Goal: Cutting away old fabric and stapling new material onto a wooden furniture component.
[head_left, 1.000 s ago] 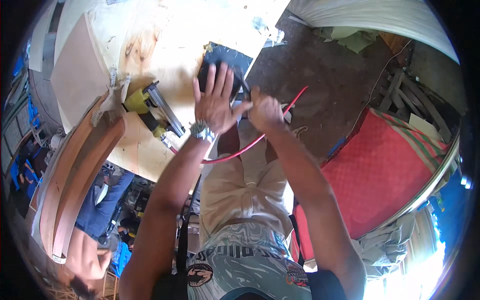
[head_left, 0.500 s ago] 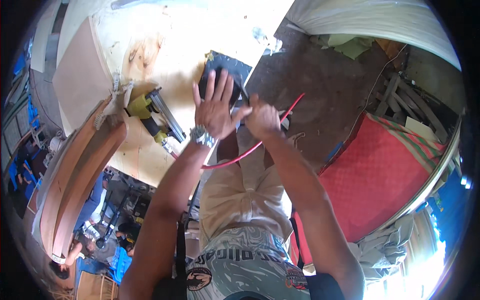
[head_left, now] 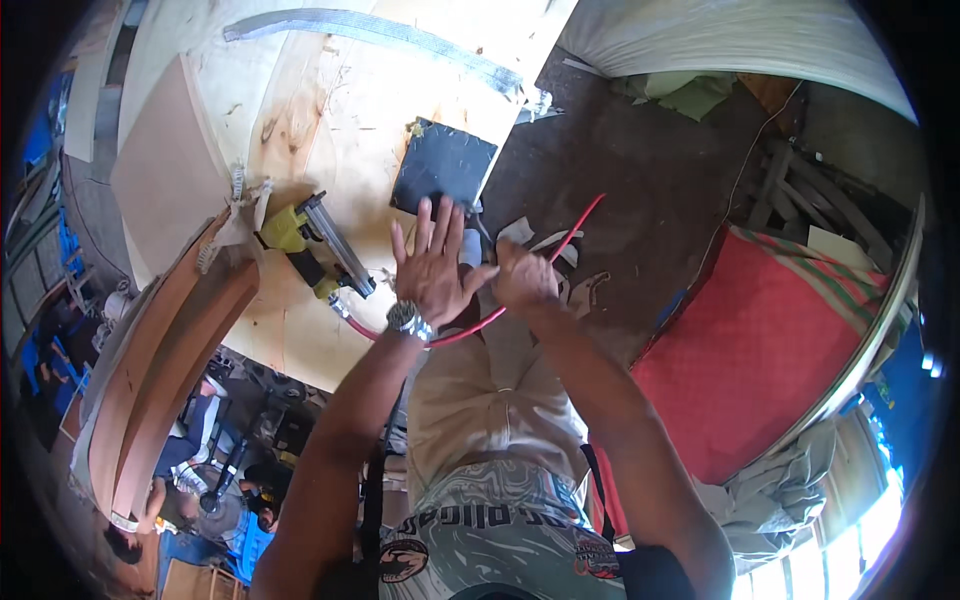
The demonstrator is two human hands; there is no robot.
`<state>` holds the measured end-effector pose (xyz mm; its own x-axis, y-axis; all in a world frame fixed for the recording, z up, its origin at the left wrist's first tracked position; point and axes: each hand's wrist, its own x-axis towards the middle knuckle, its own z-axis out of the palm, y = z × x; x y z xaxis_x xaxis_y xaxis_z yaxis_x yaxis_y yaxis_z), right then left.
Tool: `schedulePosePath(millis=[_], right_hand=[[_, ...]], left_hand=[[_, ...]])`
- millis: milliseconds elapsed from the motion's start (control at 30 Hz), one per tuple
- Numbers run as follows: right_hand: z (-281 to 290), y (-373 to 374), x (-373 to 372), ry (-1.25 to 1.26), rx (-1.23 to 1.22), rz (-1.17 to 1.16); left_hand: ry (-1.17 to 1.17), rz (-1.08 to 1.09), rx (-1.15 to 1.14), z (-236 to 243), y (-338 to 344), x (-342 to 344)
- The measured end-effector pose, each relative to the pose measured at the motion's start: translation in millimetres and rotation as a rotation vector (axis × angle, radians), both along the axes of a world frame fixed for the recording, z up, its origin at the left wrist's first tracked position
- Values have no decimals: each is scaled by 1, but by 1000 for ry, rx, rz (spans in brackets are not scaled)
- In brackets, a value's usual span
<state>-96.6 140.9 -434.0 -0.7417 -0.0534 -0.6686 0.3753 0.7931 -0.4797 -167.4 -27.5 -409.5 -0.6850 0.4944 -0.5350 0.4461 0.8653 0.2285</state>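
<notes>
My left hand (head_left: 436, 272), fingers spread and a metal watch at the wrist, hangs just below a black square pad (head_left: 441, 165) on the plywood table (head_left: 340, 80); its fingertips are at the pad's lower edge. To its right, my right hand (head_left: 527, 277) is closed on a thin dark tool (head_left: 483, 228), mostly hidden, that points toward the pad's corner. A yellow-green and black nail gun (head_left: 314, 245) lies on the table to the left, with a red hose (head_left: 480, 324) running from it beneath my hands.
Curved wooden pieces (head_left: 150, 380) and a pale panel (head_left: 165, 180) are on the left; a long strip (head_left: 370, 30) lies at the table's back. A red cloth-covered item (head_left: 760, 350) is at the right, beside scrap boards (head_left: 810, 195). Another person (head_left: 170, 465) is low at the left.
Both hands have moved toward my body, uncovering most of the pad. The scene has shifted down in the picture, showing more of the strip at the back.
</notes>
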Motion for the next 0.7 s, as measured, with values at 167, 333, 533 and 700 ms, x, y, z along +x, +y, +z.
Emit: schedulePosePath(millis=[167,333,533,700], right_hand=[[-13,6,-23,210,60,-75],[-13,4,-24,227,74,-129],[6,5,-29,101,55,-116],[-1,10,-36,94,56,-78]], left_hand=[[260,0,152,8,15,-19],[242,-14,143,3,12,-25],[263,-23,163,-1,10,-16],[254,-44,111,-3,12,-27]])
